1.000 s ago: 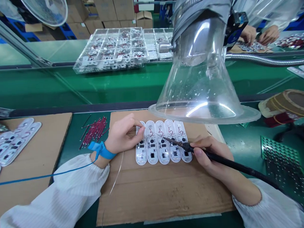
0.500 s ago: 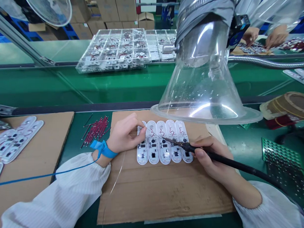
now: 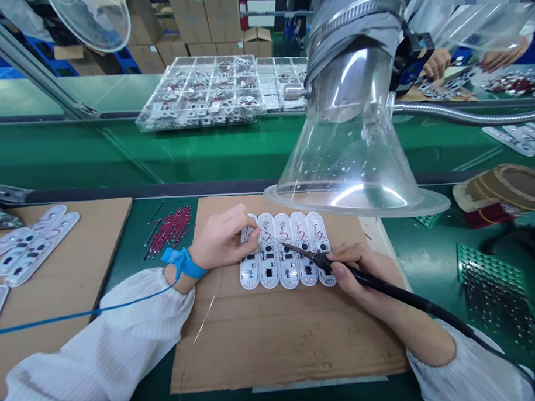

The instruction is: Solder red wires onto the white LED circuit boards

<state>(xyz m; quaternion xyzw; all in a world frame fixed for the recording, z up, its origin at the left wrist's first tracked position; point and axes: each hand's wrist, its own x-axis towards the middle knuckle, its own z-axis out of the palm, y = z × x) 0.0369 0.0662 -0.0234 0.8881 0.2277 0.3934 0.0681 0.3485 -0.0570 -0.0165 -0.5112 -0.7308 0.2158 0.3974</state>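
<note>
Several white oval-ended circuit boards (image 3: 289,271) lie side by side on a cardboard sheet (image 3: 272,340), each with a thin red wire on its upper half. My right hand (image 3: 366,273) grips a soldering iron (image 3: 305,252) by its black handle, and the tip reaches the middle board. At the left boards, my left hand (image 3: 227,237) pinches a thin solder wire (image 3: 208,308), whose end points toward the iron's tip. Whether tip and wire touch is too small to tell. A blue wrist strap (image 3: 184,263) with a cord circles my left wrist.
A clear fume hood (image 3: 354,156) hangs above the boards' right side. Red wires (image 3: 169,227) lie left of the cardboard; more boards (image 3: 41,246) sit farther left. A green perforated board (image 3: 491,268) stands right. Behind are compartment trays (image 3: 202,89) and another person's hands (image 3: 438,63).
My right hand and the soldering iron have shifted slightly left, the tip moving slightly left and down. My left hand stays nearly still with its pinch on the solder wire.
</note>
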